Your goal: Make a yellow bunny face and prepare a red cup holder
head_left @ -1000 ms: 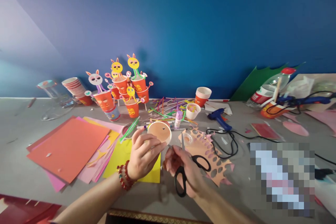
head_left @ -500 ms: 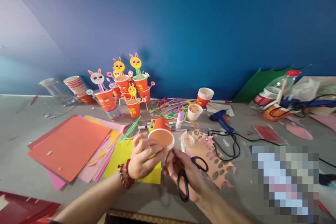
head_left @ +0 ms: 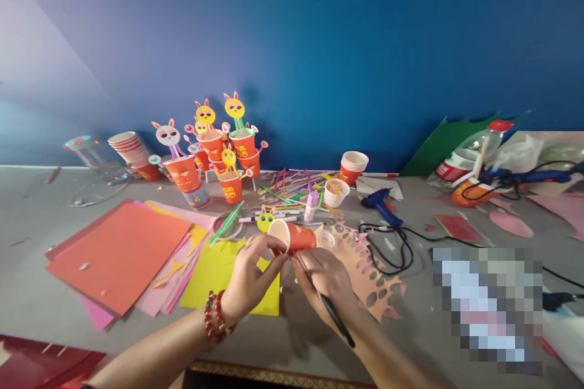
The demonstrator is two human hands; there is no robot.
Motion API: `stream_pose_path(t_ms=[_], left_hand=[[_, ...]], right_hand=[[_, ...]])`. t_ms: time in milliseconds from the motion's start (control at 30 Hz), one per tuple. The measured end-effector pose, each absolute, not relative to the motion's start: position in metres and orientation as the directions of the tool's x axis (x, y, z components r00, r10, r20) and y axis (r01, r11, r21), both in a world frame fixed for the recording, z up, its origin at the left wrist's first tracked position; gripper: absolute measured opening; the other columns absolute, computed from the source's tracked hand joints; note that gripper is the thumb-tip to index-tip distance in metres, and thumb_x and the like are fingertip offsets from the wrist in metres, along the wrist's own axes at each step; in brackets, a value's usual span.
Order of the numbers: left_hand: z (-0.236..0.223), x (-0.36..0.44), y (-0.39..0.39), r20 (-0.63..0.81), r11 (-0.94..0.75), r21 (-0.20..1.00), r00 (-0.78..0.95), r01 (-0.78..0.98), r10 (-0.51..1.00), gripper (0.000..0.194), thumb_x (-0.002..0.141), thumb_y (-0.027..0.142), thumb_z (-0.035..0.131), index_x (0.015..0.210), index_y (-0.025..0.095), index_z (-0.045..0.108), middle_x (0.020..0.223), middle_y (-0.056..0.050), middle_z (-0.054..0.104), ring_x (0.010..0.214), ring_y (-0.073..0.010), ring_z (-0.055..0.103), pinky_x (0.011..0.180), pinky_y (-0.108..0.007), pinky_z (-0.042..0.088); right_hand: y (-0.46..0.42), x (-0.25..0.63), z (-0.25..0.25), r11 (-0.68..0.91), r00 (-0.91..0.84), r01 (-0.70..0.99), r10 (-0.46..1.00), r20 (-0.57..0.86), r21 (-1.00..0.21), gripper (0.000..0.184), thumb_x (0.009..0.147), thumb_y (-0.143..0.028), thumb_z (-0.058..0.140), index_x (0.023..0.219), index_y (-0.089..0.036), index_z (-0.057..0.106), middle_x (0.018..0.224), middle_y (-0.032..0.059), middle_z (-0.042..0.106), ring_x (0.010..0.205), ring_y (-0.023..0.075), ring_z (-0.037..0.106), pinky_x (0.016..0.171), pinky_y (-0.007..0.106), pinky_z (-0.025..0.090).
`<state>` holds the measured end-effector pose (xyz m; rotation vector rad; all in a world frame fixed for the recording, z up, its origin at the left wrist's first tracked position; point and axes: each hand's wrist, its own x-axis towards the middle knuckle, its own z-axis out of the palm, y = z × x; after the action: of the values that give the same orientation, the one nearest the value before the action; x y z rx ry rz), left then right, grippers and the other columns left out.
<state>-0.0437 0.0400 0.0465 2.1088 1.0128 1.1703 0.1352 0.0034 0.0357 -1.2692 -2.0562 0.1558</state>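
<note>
An orange paper cup [head_left: 303,236] is tipped on its side above the table, its white-rimmed mouth facing left. My left hand [head_left: 252,273], with red bead bracelets at the wrist, pinches the cup by its rim. Held in my right hand [head_left: 327,279] are black-handled scissors [head_left: 336,318], seen nearly edge-on. Their tips are hidden at the rim, so I cannot tell whether they touch the paper. The right fingers also rest against the cup's underside. Just behind the cup lies a yellow bunny face [head_left: 265,221]. Yellow paper [head_left: 205,279] is under my left hand.
Bunny-topped cups [head_left: 182,173] and stacked cups [head_left: 130,149] stand along the wall. Coloured paper sheets [head_left: 121,252] lie left. A purple-capped glue stick [head_left: 311,208], a blue glue gun [head_left: 382,206] with its cord, and hole-punched orange paper [head_left: 365,267] are to the right.
The cup has turned so its mouth points left instead of toward me. My right hand has rotated, bringing the scissors' handles edge-on. The bunny face behind the cup shows more fully.
</note>
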Motion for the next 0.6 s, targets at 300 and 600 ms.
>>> stream_pose_path(t_ms=[300,600], left_hand=[[0.043,-0.042,0.039,0.543,-0.640,0.708,0.349,0.300,0.764,0.005,0.092,0.015,0.060,0.093,0.019,0.062,0.091,-0.004,0.070,0.085,-0.0167,0.066,0.077,-0.027,0.051],[0.035,-0.031,0.033,0.269,-0.235,0.960,0.271,-0.150,0.924,0.014,0.093,0.031,0.062,0.089,0.017,0.062,0.084,-0.003,0.063,0.079,-0.0158,0.061,0.075,-0.027,0.052]], right_hand=[[-0.001,0.131,0.040,0.493,-0.179,0.589,0.852,0.492,-0.640,0.030,0.101,-0.022,0.045,0.076,-0.023,0.063,0.067,0.0035,0.064,0.066,0.0212,0.060,0.066,0.032,0.039],[-0.001,0.127,0.038,0.502,-0.181,0.558,0.850,0.494,-0.661,0.029,0.100,-0.024,0.045,0.078,-0.023,0.063,0.070,0.0044,0.066,0.069,0.0219,0.060,0.073,0.034,0.041]])
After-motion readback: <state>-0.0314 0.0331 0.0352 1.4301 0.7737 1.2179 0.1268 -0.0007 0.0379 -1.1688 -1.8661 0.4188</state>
